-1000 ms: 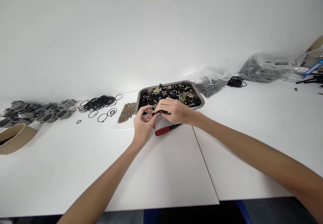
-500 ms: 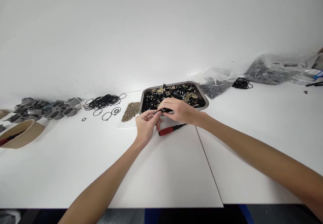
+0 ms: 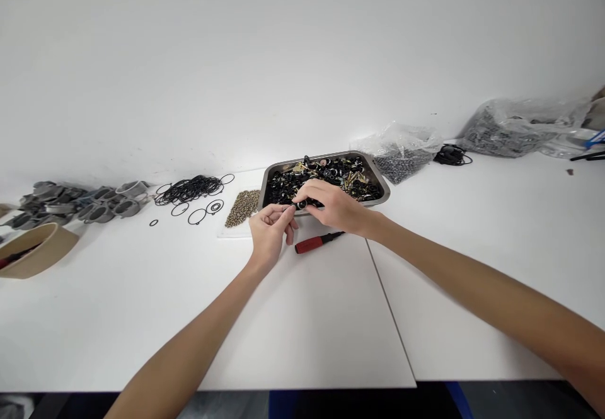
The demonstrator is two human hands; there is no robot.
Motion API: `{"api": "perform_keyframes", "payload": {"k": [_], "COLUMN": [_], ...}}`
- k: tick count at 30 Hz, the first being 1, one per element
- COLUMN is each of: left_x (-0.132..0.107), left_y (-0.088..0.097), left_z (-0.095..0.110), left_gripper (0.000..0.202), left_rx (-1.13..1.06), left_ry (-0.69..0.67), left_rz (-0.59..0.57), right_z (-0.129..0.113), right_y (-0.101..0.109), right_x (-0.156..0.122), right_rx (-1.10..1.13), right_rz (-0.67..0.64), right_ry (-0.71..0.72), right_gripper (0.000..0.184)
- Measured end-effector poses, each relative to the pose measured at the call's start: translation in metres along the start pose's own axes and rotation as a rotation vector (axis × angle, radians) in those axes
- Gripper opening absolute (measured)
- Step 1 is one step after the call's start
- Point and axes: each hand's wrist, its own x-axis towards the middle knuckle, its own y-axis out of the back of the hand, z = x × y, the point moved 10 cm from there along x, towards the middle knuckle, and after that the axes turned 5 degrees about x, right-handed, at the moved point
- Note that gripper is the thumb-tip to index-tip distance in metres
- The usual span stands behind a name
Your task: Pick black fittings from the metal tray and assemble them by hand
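Observation:
My left hand [image 3: 268,233] and my right hand [image 3: 331,206] meet just in front of a metal tray [image 3: 384,187] that is heaped with small black and brass parts. Between the fingertips of both hands sits a small black ring-shaped part [image 3: 301,204]; both hands pinch it. A red-handled screwdriver [image 3: 316,242] lies on the white table right below my hands, touching neither.
Left of the tray lie a pile of small brass pieces [image 3: 242,207], loose black O-rings [image 3: 191,190], grey round housings [image 3: 89,201] and a brown paper bowl [image 3: 33,250]. Clear plastic bags of dark parts [image 3: 401,151] [image 3: 515,126] stand at the back right.
Both hands stay pinched together at the tray's front edge; the fingers shifted slightly round the small part. The view swung a little, so everything drifted right in the picture.

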Motion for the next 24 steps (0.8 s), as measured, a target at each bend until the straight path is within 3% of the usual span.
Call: {"api": "perform_keyframes", "payload": {"k": [6,9,12,15,20,24], "left_x": [-0.001,-0.002,-0.003,-0.005,-0.009,-0.013], "left_y": [-0.001,-0.005,-0.009,-0.013,-0.020,-0.037], "left_z": [0.000,0.000,-0.002,-0.003,-0.001,-0.008], "left_gripper": [0.041,0.042,0.044,0.041,0.036,0.033], "left_rx": [-0.025,-0.022,-0.025,-0.051,-0.247,-0.405], "left_ry": [0.007,0.021,0.027,0.019,0.081,0.217], "left_rz": [-0.035,-0.060,-0.088,-0.115,-0.177,-0.357], "right_z": [0.005,0.045,0.097,0.126,0.130,0.128], "right_y": [0.011,0.028,0.037,0.036,0.035,0.033], "right_x": [0.001,-0.004,-0.021,-0.035,-0.036,-0.035], "right_rx": [-0.090,-0.022,0.121,0.227,0.192,0.171], "right_rz": [0.005,0.038,0.036,-0.001,-0.021,-0.038], "right_ry": [0.034,-0.192,-0.504,-0.657,-0.648,-0.625], "right_gripper": [0.024,0.017,0.025,0.030,0.030,0.030]}}
